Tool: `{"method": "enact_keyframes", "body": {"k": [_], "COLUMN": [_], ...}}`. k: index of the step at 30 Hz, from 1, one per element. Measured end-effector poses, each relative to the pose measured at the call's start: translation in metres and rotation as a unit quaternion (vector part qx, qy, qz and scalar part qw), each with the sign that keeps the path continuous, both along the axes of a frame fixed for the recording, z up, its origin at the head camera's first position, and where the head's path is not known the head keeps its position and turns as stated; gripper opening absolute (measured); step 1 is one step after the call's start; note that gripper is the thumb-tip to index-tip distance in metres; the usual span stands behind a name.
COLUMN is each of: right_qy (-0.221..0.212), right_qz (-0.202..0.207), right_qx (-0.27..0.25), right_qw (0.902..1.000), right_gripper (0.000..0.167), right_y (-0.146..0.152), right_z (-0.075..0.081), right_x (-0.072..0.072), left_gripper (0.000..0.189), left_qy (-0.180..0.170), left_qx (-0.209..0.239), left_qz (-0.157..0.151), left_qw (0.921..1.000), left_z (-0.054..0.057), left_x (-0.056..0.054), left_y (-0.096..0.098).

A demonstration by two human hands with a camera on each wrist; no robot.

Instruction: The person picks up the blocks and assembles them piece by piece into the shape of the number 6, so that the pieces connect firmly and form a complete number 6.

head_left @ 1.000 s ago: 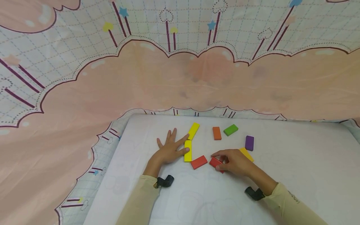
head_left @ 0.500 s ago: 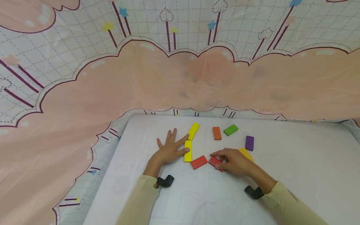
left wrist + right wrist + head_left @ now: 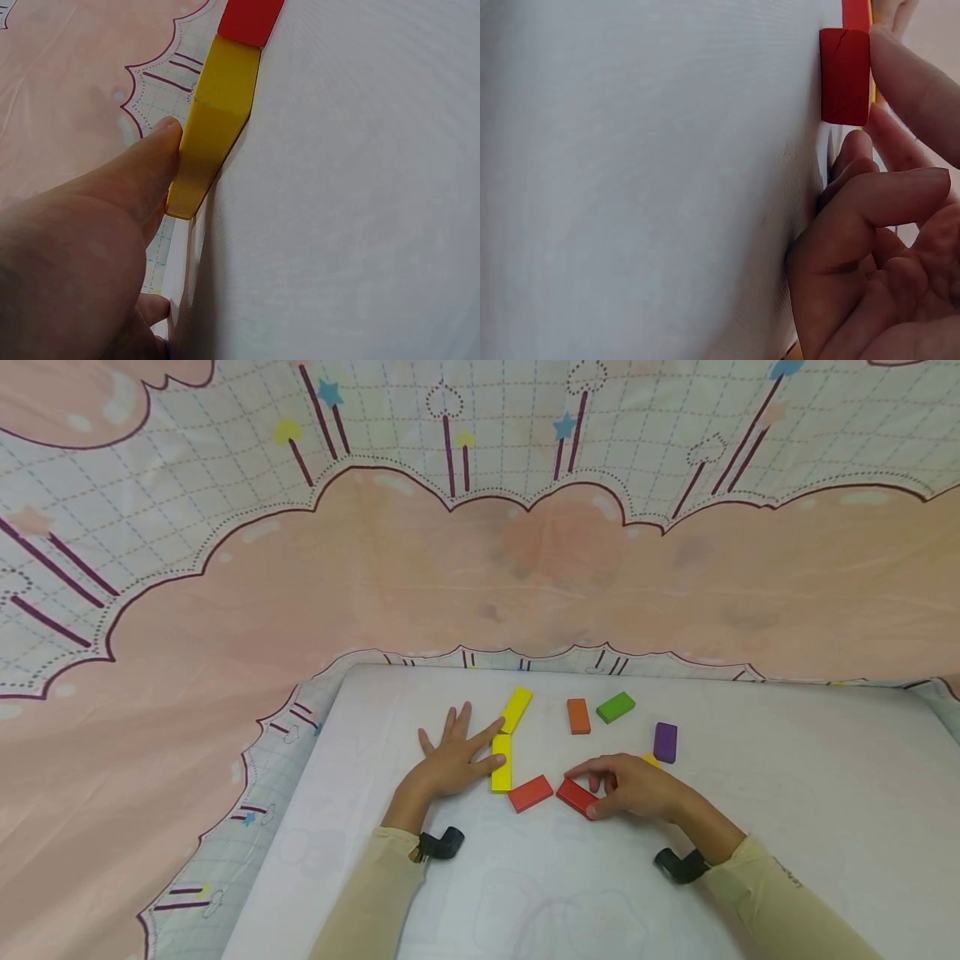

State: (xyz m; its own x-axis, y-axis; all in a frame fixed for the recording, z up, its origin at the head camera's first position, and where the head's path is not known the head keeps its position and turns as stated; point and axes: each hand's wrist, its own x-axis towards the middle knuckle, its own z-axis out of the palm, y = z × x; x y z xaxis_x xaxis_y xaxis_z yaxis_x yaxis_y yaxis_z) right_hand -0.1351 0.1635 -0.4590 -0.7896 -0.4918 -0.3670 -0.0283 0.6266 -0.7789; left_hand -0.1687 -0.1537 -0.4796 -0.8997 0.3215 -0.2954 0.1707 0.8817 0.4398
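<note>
In the head view my left hand (image 3: 448, 762) lies with fingers spread, its index fingertip touching a yellow block (image 3: 517, 706). Its thumb is against a second yellow block (image 3: 501, 782), which adjoins the first end to end; the left wrist view shows the thumb at this block's side (image 3: 217, 112). A red block (image 3: 531, 793) angles off from the lower yellow one. Beside it, my right hand (image 3: 639, 787) holds another red block (image 3: 576, 798) between thumb and index finger, low on the table. The right wrist view shows that block's end (image 3: 845, 79), with the other fingers curled below.
An orange block (image 3: 578, 716) and a green block (image 3: 616, 707) lie farther back. To the right is a purple block (image 3: 665, 742). A yellow-orange block (image 3: 651, 761) is mostly hidden behind my right hand. The white table (image 3: 810, 793) meets a patterned cloth (image 3: 450, 585) at the back.
The right-hand red block slid slightly left. My right thumb has shifted to its near right end, uncovering more of it, and the hand now covers more of the yellow-orange block. My left hand stays still.
</note>
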Motion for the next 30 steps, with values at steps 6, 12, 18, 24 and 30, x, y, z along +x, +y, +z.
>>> {"method": "enact_keyframes", "body": {"k": [6, 12, 18, 24, 30], "right_qy": [0.006, 0.001, -0.004, -0.005, -0.007], "right_qz": [0.002, 0.005, 0.01, -0.001, 0.0], "right_qx": [0.002, 0.0, -0.007, -0.004, 0.0], "right_qw": [1.0, 1.0, 0.9999, 1.0, 1.0], "right_gripper": [0.05, 0.052, 0.055, 0.049, 0.048], "right_y": [-0.0002, 0.0009, 0.0019, 0.0006, 0.0014], "right_z": [0.0, 0.0013, -0.0001, -0.0004, -0.0008], "right_x": [0.0007, 0.0021, 0.0012, 0.0017, 0.0013], "left_gripper": [0.069, 0.069, 0.069, 0.069, 0.069], "left_qy": [0.004, 0.006, 0.004, 0.002, 0.0], "left_qx": [-0.002, -0.006, -0.006, -0.004, -0.007], "left_qz": [0.0, 0.0, 0.001, 0.003, 0.006], "left_qw": [1.0, 1.0, 1.0, 1.0, 1.0], "left_z": [-0.001, -0.0014, -0.0001, 0.0028, 0.0029], "left_x": [0.0006, 0.0007, 0.0009, 0.0015, 0.002], "left_y": [0.0001, -0.0001, 0.0005, 0.0011, 0.0015]}}
